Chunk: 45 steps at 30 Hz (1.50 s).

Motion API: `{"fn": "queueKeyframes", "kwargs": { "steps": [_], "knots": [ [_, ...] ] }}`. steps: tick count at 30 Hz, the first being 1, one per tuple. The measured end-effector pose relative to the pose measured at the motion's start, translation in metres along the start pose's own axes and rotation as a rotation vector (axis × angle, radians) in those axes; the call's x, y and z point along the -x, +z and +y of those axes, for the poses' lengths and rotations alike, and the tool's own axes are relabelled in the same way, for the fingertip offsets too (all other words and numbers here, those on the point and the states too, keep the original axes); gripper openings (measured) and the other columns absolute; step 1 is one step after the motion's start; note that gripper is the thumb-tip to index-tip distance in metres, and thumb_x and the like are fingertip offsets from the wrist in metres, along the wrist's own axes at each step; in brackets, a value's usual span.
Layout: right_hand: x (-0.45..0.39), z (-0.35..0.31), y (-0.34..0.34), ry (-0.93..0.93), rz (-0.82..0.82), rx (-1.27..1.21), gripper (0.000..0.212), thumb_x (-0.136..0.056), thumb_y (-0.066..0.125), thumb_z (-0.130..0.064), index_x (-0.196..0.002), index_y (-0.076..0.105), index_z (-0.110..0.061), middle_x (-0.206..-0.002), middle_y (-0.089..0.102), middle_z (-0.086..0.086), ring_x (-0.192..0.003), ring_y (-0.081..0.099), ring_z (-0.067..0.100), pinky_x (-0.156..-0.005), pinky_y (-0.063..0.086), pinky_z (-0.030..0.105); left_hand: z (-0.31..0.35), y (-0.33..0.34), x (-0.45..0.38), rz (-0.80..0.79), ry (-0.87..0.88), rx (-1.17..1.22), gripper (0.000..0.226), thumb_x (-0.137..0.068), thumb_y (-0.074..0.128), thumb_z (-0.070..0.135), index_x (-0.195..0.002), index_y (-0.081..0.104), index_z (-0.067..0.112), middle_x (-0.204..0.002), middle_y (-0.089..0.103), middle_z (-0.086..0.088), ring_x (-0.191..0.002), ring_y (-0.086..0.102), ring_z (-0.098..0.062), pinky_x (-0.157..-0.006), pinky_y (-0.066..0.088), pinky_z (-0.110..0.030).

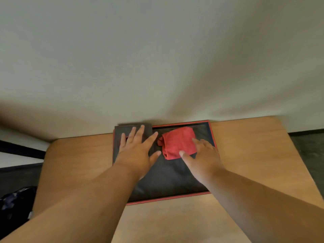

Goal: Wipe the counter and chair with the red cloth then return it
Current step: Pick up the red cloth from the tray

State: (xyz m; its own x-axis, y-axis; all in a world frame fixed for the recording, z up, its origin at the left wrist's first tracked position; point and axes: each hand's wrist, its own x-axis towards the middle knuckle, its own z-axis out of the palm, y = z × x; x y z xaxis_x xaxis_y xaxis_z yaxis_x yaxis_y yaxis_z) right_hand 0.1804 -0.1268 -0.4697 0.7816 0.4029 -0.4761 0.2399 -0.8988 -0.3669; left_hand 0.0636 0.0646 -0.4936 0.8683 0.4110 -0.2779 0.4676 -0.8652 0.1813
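Red cloth [178, 142] folded in tray [212, 134], spread fingers [140, 133] of both hands alongside.

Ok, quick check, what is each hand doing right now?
Left hand: open, fingers spread flat on the folded grey cloth.
Right hand: open, fingers straight, touching the red cloth in the tray.

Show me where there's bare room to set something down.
Bare counter lies right of the red-edged tray, left of it, and along the near edge. The tray's far half is crowded: red cloth, grey cloth, left hand, right hand.
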Motion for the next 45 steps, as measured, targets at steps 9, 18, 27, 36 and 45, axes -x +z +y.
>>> {"fn": "queueKeyframes", "kwargs": {
  "steps": [9,18,27,36,45],
  "knots": [
    [-0.083,0.002,0.019,0.223,0.082,-0.185,0.082,-0.080,0.061,-0.062,-0.147,0.039,-0.020,-0.148,0.047,0.009,-0.133,0.045,0.034,-0.109,0.040,0.047,-0.017,0.039,-0.015,0.070,-0.021,-0.099,0.075,-0.083,0.008,0.073,-0.150,-0.009,0.044,-0.166,-0.009,0.002,-0.151,-0.015,-0.023,-0.115,-0.012,-0.065],
    [-0.135,-0.008,0.022,0.356,-0.164,-0.311,0.089,-0.058,0.090,-0.050,-0.128,0.050,-0.012,-0.122,0.061,0.009,-0.109,0.060,0.032,-0.088,0.047,0.037,-0.017,0.040,-0.019,0.069,-0.025,-0.109,0.074,-0.084,0.010,0.073,-0.149,-0.009,0.046,-0.166,-0.008,0.002,-0.150,-0.017,-0.024,-0.113,-0.012,-0.067],
    [-0.107,-0.003,0.028,0.313,-0.382,-0.928,0.036,-0.077,0.082,-0.021,-0.111,0.067,-0.018,-0.106,0.075,0.011,-0.097,0.071,0.031,-0.092,0.055,0.049,-0.017,0.043,-0.018,0.119,-0.006,-0.134,0.071,-0.086,0.019,0.071,-0.151,0.004,0.046,-0.166,0.004,0.000,-0.152,-0.003,-0.027,-0.114,-0.007,-0.068],
    [-0.013,0.011,-0.051,0.349,-0.552,-1.386,0.055,-0.075,0.075,-0.016,-0.127,0.058,-0.016,-0.116,0.073,0.016,-0.104,0.071,0.034,-0.079,0.059,0.051,0.000,0.000,-0.008,-0.234,-0.120,-0.031,0.077,-0.085,0.014,0.076,-0.150,-0.012,0.043,-0.165,-0.018,0.002,-0.150,-0.018,-0.024,-0.116,-0.007,-0.064],
    [0.131,-0.041,-0.205,0.293,-0.771,-1.516,0.036,-0.081,0.066,-0.034,-0.103,0.078,-0.009,-0.117,0.071,0.020,-0.100,0.072,0.036,-0.072,0.060,0.052,0.121,-0.215,0.110,-0.451,-0.547,1.863,0.051,-0.097,0.044,0.054,-0.129,0.058,0.017,-0.126,0.069,-0.008,-0.114,0.067,-0.024,-0.099,0.051,-0.047]
  ]
}}
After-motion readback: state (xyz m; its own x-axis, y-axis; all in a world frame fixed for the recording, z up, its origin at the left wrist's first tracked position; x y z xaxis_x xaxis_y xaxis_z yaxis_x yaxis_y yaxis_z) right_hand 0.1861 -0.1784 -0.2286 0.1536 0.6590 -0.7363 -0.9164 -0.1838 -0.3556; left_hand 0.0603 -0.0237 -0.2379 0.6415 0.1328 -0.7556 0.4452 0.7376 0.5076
